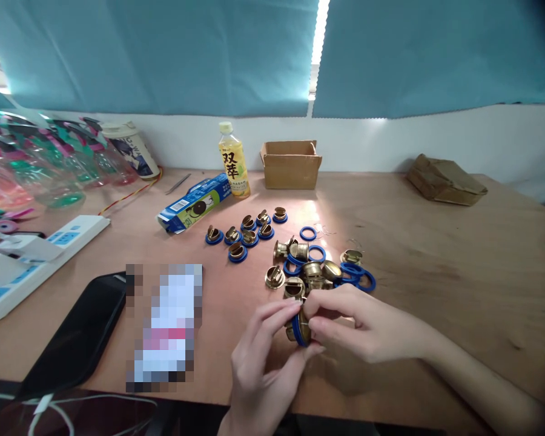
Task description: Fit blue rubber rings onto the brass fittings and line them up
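Note:
Between the fingers and thumb of my left hand (267,357) is a brass-coloured metal fitting (306,330) with a blue ring around it, turned on its side. My right hand (363,327) pinches at the fitting's right edge; its fingertips hide part of it. Just beyond my hands lies a loose pile of brass fittings (313,270), mixed with blue rings (317,253). Further left, several fittings with blue rings around their bases (249,236) stand in a group. A lone brass fitting (275,277) without a visible ring sits at the pile's left side.
At the back stand a yellow drink bottle (234,163), an open cardboard box (291,166) and a brown paper package (447,180). A blue box (195,203) lies left of the bottle. Spray bottles (49,163), a power strip (68,239), a black case (79,330) and a blurred-out flat object (168,327) occupy the left.

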A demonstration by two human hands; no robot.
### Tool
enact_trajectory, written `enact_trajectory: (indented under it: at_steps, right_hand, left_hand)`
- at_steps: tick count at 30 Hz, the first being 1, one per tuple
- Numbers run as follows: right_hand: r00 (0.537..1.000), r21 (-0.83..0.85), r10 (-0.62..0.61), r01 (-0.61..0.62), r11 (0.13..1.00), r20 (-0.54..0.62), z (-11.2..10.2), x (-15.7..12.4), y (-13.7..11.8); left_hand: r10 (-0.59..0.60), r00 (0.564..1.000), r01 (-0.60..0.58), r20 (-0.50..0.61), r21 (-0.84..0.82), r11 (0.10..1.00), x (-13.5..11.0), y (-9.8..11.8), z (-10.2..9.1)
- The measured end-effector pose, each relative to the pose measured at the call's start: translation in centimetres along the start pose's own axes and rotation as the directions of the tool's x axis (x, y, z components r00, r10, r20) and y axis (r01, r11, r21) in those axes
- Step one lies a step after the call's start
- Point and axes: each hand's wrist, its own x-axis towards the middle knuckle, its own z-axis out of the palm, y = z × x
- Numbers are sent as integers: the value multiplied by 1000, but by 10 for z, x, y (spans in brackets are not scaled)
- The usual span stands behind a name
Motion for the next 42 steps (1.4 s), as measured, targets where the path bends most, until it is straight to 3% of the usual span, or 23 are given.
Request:
enact_trajectory:
  at_steps: [6,14,22,42]
  right_hand:
    - [999,189,35,-31,981,-16,-3,2,3]
    - [990,454,86,-128,882,111,-4,3,8]
    - [989,348,104,-135,928,106,-8,1,1]
    - [995,357,92,-100,929,41,7,6,10]
  left_hand:
    - [6,1000,-6,27,1,1000,-1,2,-1]
    - [-27,999,27,23,-2,1000,0,1,-1]
    - [-43,999,43,13,2,999,-1,2,-1]
    - [9,1000,-9,14,-4,1000,0,5,-3]
